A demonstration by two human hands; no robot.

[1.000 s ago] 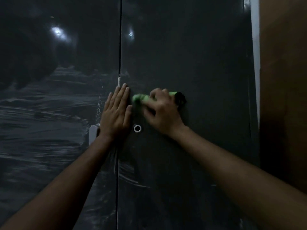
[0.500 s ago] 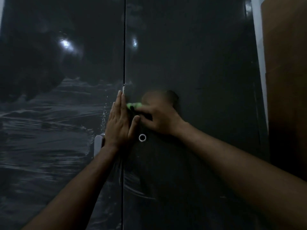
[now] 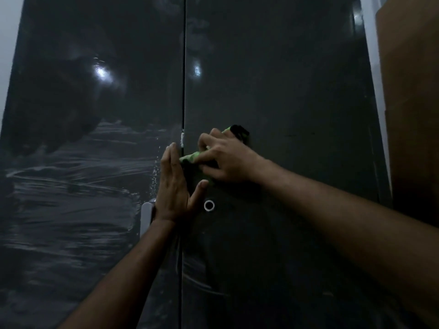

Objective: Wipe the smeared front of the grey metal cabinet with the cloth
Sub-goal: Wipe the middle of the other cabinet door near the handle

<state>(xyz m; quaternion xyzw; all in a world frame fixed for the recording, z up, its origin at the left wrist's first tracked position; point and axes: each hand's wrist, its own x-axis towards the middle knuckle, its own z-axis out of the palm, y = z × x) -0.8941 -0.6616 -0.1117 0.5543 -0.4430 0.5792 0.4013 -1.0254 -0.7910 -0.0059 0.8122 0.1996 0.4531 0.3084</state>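
A tall brown board [image 3: 411,103], plain and flat like cardboard or wood, stands at the right edge of the view, just beside the dark metal front. Between the two runs a narrow strip of pale wall [image 3: 373,55], brighter near the top. Another sliver of pale wall [image 3: 9,43] shows in the upper left corner, slanting down along the edge of the view. The light is dim throughout, and the lower part of the board falls into deep shadow.
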